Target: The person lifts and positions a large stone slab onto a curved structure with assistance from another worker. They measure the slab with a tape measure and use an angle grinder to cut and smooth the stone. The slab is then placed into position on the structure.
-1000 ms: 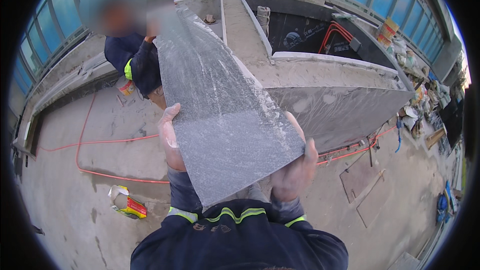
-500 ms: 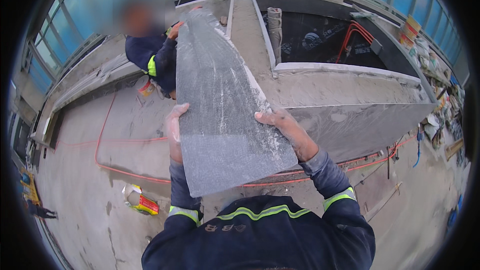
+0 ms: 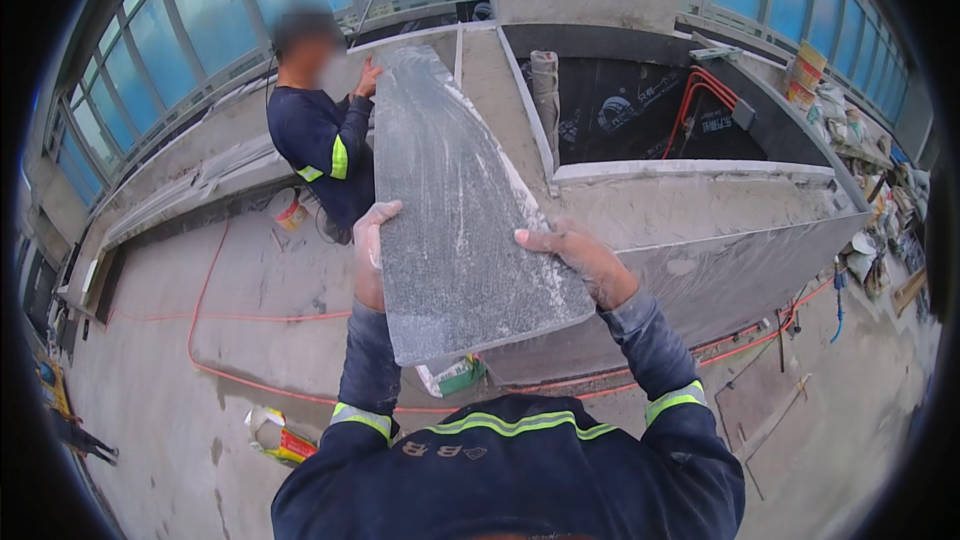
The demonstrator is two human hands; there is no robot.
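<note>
Between my hands is a large grey stone slab (image 3: 460, 210), dusted white, with a curved right edge and a narrower far end. My left hand (image 3: 372, 252) grips its left edge, thumb on top and fingers hidden below. On the opposite edge my right hand (image 3: 582, 258) holds on the same way, its thumb lying over the face. A co-worker (image 3: 318, 130) in a dark blue top stands at the far left, one hand (image 3: 368, 78) by the slab's far end; whether that hand touches it I cannot tell.
Beyond the slab stands a grey stone-faced planter wall (image 3: 700, 270) around a black-lined pit (image 3: 640, 110). Orange hose (image 3: 205, 310) snakes over the concrete floor. Opened bags (image 3: 278, 435) lie near my left arm. Piled sacks (image 3: 840, 120) line the right side.
The slab's near end has moved slightly away from me and to the right, with both my hands still on it. The co-worker's head and body appear more upright and farther from the slab.
</note>
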